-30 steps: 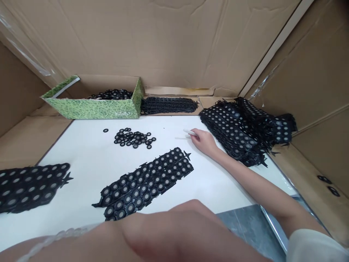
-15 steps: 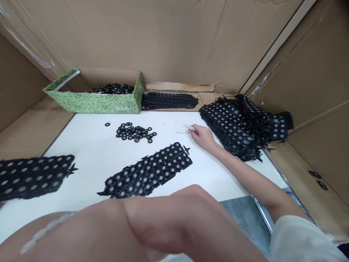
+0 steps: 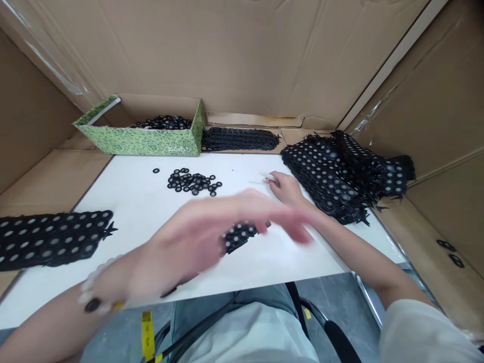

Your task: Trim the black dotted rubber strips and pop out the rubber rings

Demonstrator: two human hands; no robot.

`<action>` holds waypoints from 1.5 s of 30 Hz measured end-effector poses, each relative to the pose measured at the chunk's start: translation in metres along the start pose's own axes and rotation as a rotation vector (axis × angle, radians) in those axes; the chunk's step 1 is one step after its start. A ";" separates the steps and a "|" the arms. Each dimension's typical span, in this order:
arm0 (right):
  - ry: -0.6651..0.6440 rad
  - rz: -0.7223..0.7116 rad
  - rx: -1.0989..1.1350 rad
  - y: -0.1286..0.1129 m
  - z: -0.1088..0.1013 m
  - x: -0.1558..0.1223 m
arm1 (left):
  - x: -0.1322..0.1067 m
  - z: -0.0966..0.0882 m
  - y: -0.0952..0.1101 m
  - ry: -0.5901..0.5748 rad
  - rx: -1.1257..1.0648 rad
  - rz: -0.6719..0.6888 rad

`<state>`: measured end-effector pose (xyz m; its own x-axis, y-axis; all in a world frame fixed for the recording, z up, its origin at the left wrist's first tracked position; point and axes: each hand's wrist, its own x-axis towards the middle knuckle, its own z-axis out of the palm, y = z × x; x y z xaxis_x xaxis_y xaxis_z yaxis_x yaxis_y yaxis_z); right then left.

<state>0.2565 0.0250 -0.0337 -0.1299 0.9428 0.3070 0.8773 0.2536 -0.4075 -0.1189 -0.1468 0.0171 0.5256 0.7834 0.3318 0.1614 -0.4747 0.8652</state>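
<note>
My left hand is blurred by motion above the table, its fingers stretched to the right with nothing seen in them. Beneath it lies a black moulded rubber sheet with rows of pale round spots, mostly covered by the hand. My right hand rests on the white table, closed around a slim white pen-like tool that points left. To the left of that tool is a loose pile of small black rings. One single ring sits apart from them.
Another spotted black sheet lies at the left edge. A heap of such sheets fills the right back corner. Along the back stand a green-patterned box with black rings inside and a dark stack of strips. Cardboard walls enclose the table.
My left hand and forearm have swung from close to the camera out over the middle sheet, hiding most of it. My right hand keeps its place with the white tool. The view has shifted slightly.
</note>
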 end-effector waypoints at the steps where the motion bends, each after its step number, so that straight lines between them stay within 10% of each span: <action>1: 0.002 -0.001 0.005 0.000 -0.001 0.000 | 0.044 0.001 -0.005 -0.050 0.046 -0.041; 4: -0.010 0.002 0.059 -0.004 -0.007 -0.002 | 0.146 0.008 -0.031 -0.079 0.274 -0.210; 6: -0.071 0.018 0.150 -0.011 -0.012 -0.005 | 0.171 0.017 -0.050 -0.083 0.432 -0.259; 13: -0.329 -0.046 0.247 -0.045 -0.020 -0.021 | 0.142 0.044 -0.077 -0.214 0.560 -0.243; 25: -0.483 0.080 0.768 -0.066 -0.025 -0.032 | 0.149 0.049 -0.061 -0.015 0.096 -0.243; 38: -0.024 0.038 0.906 -0.071 -0.051 -0.043 | 0.148 0.047 -0.058 0.090 -0.114 -0.364; 45: 0.027 -0.307 0.838 -0.077 -0.055 -0.055 | 0.146 0.049 -0.057 0.129 -0.116 -0.395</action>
<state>0.2219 -0.0581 0.0284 -0.2836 0.8046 0.5217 0.1781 0.5788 -0.7958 -0.0107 -0.0250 -0.0016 0.3324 0.9431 0.0045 0.2306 -0.0859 0.9692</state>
